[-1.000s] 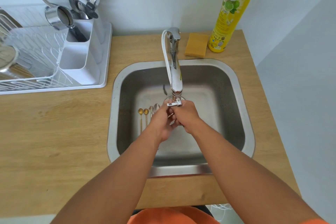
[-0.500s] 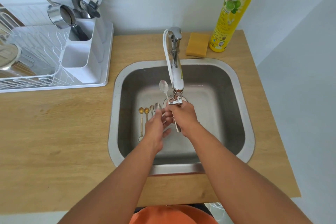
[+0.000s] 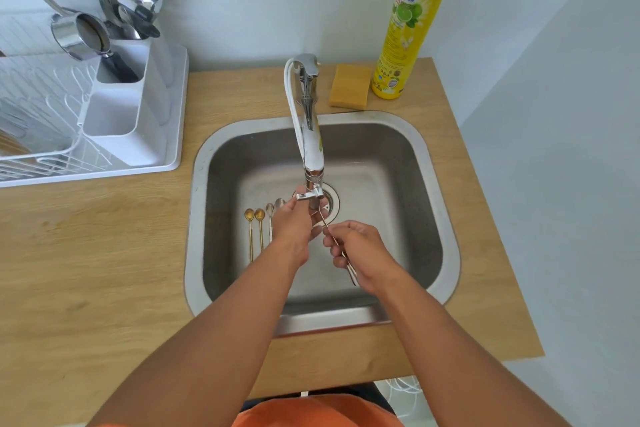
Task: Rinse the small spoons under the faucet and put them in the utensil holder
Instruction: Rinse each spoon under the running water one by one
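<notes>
My right hand point(image 3: 360, 253) grips the handle of a small silver spoon point(image 3: 330, 234) over the steel sink point(image 3: 433, 218). The spoon slants up to the left, and its bowl end is hidden under the faucet point(image 3: 311, 149) outlet. My left hand point(image 3: 294, 225) curls its fingers round that bowl end, with its thumb up by the small outlet lever point(image 3: 306, 197). Two gold spoons point(image 3: 254, 218) and two silver spoons point(image 3: 273, 210) lie side by side on the sink floor, left of my hands. The white utensil holder point(image 3: 124, 128) stands in the dish rack at the left.
The holder's rear compartments hold large spoons, forks and a steel cup point(image 3: 81, 35). A white wire dish rack point(image 3: 38, 121) sits on a tray. A yellow sponge point(image 3: 349, 90) and a dish soap bottle point(image 3: 408, 28) stand behind the sink on the wooden counter point(image 3: 86, 253).
The spoon that stood upright between my hands now lies slanted, its handle in my right hand. My right hand has drawn back toward me and to the right.
</notes>
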### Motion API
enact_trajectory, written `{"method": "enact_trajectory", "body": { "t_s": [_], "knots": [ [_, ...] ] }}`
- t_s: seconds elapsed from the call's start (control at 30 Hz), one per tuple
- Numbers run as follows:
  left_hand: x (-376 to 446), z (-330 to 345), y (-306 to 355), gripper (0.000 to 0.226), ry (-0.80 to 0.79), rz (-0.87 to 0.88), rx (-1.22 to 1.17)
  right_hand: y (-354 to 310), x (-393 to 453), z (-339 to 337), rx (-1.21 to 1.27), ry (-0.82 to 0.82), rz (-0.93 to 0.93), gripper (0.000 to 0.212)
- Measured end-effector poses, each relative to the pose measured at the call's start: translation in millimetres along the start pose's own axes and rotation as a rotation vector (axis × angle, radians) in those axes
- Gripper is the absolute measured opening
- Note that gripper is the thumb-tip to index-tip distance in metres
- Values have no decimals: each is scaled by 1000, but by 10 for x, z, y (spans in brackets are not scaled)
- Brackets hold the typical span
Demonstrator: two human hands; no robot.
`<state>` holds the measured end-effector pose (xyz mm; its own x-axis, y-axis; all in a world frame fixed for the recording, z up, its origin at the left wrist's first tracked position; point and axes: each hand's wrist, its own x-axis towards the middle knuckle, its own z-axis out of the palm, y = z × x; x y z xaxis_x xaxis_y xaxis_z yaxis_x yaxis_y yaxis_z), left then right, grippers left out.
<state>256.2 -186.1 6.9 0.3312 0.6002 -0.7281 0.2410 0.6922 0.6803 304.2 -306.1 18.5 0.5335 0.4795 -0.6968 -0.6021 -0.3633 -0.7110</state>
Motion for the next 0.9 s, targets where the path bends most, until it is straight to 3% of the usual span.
{"method": "enact_trajectory", "body": {
  "t_s": [0.1, 0.3, 0.5, 0.77, 0.9],
  "knots": [
    [-92, 36, -66, 39, -44, -70, -103, 59, -7, -6, -218, 121, -67, 14],
    [-127, 7, -162, 23, -69, -9, -90, 110, 15, -20, -522, 218, -215, 12],
    [79, -91, 81, 26, 44, -142, -169, 211, -23, 3, -602, 208, -279, 13],
    [-69, -234, -12, 29, -197, -82, -82, 48, 118, 191, -570, 179, -299, 20],
    [-101, -285, -125, 27, -167, -13, -4, -117, 232, 305, -517, 125, -228, 25]
  ]
}}
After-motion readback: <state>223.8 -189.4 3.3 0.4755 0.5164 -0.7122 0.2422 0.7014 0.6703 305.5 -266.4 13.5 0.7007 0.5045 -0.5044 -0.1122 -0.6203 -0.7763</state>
